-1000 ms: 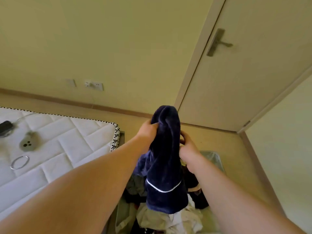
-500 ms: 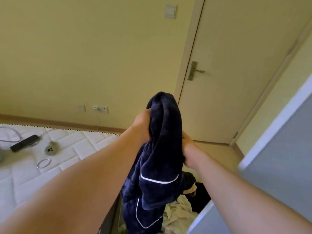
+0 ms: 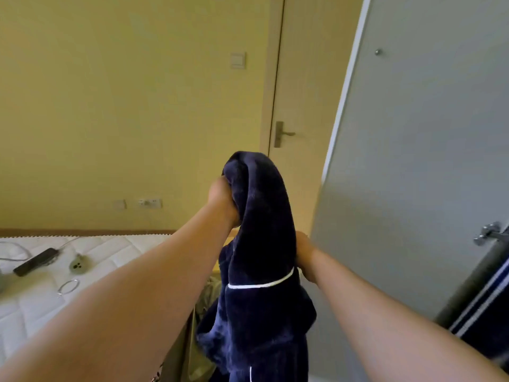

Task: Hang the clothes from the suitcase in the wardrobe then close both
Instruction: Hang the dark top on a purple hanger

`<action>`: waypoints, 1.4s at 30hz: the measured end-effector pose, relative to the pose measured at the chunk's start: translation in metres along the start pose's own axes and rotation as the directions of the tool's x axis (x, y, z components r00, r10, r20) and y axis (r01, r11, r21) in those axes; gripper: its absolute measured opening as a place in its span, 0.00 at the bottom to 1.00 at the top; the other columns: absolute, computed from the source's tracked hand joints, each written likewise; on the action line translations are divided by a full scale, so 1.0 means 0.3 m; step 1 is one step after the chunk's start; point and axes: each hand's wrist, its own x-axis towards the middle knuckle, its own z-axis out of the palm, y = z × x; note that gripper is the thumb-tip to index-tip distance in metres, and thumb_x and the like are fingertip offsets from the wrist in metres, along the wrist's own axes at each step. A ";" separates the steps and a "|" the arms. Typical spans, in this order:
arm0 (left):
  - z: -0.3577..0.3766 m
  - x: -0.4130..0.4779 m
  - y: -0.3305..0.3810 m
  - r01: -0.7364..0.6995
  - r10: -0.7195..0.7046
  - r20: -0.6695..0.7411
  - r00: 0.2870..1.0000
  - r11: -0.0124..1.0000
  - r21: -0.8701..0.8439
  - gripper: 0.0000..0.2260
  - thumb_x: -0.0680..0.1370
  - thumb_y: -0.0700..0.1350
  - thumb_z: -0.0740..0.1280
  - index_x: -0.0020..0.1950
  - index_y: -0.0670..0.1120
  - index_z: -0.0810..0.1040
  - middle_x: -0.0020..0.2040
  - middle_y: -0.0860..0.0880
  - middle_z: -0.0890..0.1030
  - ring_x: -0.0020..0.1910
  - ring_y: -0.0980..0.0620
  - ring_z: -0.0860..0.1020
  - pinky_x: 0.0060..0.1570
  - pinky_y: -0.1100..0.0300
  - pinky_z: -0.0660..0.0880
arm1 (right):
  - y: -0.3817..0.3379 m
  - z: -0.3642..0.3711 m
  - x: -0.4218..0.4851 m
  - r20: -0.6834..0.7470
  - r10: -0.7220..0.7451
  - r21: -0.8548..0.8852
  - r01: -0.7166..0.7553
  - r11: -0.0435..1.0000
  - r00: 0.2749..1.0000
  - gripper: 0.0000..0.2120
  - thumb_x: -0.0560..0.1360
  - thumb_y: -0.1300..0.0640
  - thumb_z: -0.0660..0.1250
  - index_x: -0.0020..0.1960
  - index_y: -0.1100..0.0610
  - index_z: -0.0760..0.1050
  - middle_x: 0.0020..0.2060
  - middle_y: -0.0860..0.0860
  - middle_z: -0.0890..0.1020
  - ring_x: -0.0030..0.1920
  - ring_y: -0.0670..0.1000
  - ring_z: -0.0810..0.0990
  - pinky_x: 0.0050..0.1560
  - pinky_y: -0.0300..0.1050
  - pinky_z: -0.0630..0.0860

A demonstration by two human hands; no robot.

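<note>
Both hands have a grip on the navy garment (image 3: 259,244): left hand (image 3: 221,201) up by the top fold, right hand (image 3: 303,252) lower, fingers hidden behind the fabric, so I can't say how firm it is. The garment hangs in the air just beside the wardrobe door (image 3: 413,161). The loose tail could snag that door's edge or drag through the pile of clothes (image 3: 205,312) below.

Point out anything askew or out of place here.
Nothing looks spilled or damaged. The navy garment hangs bunched up between the left hand and right hand, with no hanger visible.
</note>
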 end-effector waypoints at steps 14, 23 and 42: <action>0.165 -0.184 -0.243 -0.275 0.098 0.269 0.958 0.578 0.769 0.43 0.64 0.57 0.74 0.74 0.53 0.56 0.67 0.43 0.66 0.66 0.40 0.67 0.64 0.44 0.68 | 0.065 -0.274 -0.225 -0.497 0.055 0.253 0.084 0.964 0.866 0.16 0.76 0.52 0.63 0.56 0.63 0.77 0.49 0.59 0.80 0.51 0.59 0.80 0.49 0.49 0.75; 0.311 -0.386 -0.363 -0.925 -0.091 0.946 0.311 0.199 0.323 0.39 0.70 0.54 0.72 0.75 0.51 0.56 0.72 0.49 0.64 0.71 0.49 0.64 0.68 0.57 0.63 | 0.136 -0.477 -0.376 -0.629 0.154 0.408 0.156 0.899 0.762 0.09 0.74 0.54 0.65 0.48 0.59 0.78 0.46 0.56 0.81 0.49 0.58 0.80 0.53 0.50 0.77; 0.587 -0.504 -0.431 -0.304 -0.096 0.731 0.676 0.867 0.394 0.12 0.82 0.40 0.58 0.65 0.46 0.71 0.54 0.45 0.77 0.50 0.45 0.76 0.53 0.50 0.76 | 0.395 -0.706 -0.632 -0.531 0.072 0.080 -0.034 0.996 0.844 0.18 0.72 0.56 0.71 0.61 0.56 0.74 0.48 0.51 0.81 0.52 0.53 0.80 0.58 0.48 0.76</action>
